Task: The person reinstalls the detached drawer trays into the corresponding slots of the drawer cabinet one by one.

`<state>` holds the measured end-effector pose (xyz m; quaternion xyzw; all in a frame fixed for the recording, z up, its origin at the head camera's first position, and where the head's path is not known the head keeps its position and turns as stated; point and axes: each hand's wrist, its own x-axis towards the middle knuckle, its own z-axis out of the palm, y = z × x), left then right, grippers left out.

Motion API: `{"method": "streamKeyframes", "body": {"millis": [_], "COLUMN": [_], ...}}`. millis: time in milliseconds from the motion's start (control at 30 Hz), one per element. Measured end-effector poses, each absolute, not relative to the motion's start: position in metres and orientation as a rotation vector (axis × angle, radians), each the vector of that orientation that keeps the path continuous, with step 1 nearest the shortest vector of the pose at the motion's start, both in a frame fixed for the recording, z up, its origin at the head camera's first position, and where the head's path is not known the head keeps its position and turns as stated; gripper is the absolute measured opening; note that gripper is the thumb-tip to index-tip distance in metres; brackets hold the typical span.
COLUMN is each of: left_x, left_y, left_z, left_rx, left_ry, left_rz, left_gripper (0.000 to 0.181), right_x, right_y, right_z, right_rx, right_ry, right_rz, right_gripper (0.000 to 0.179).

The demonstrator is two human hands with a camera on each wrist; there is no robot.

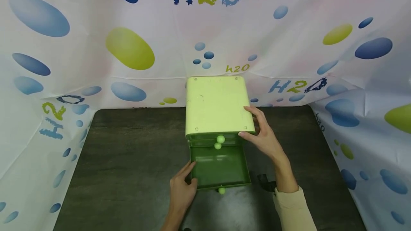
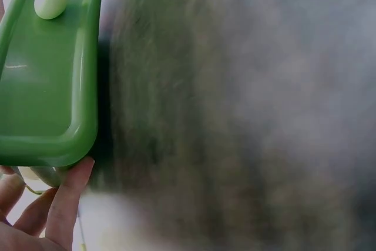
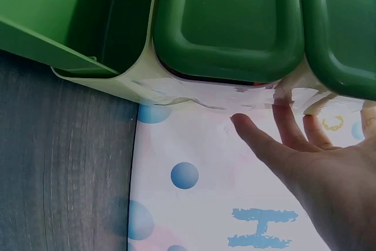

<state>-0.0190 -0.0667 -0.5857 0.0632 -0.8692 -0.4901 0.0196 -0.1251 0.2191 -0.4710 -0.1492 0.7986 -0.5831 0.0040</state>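
Observation:
A light green drawer cabinet (image 1: 218,106) stands at the back of the table, with small round pale green knobs on its dark green drawers. Its bottom drawer (image 1: 221,168) is pulled out, and no contents show inside. At that drawer's front left corner is my left hand (image 1: 183,190), its fingers and thumb touching the side wall. In the left wrist view, straight fingers (image 2: 67,204) meet the drawer's rounded corner. My right hand (image 1: 266,140) rests along the cabinet's right side near the front, fingers spread. Two upper drawers (image 3: 229,16) are closed in the right wrist view.
The cabinet and drawer rest on a dark wood-grain table (image 1: 128,159). A white cloth (image 1: 80,56) printed with blue and green spots hangs behind and at both sides. A black curved piece (image 1: 264,182) shows beside my right wrist.

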Motion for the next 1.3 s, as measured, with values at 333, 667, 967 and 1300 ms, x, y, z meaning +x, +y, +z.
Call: {"method": "streamKeyframes", "body": {"millis": [333,667,967,1300], "left_x": [-0.035,-0.036,-0.046,-0.052], "left_y": [-0.066,-0.064,-0.066,-0.067], "left_z": [-0.589,-0.589,-0.591,-0.592], "left_rx": [0.085,0.123,0.104,0.076], "left_ry": [-2.617,-2.606,-2.623,-2.609], "left_rz": [-1.581,-1.616,-1.571,-1.498], "left_gripper": [0.063,0.064,0.061,0.057], "right_x": [-0.125,-0.124,-0.126,-0.125], "right_y": [0.222,0.222,0.222,0.22], "right_z": [-0.471,-0.471,-0.472,-0.472], "right_rx": [-0.458,-0.475,-0.478,-0.468], "right_ry": [2.505,2.5,2.491,2.492], "right_rz": [-1.818,-1.824,-1.838,-1.835], "right_gripper": [0.081,0.082,0.081,0.081]}}
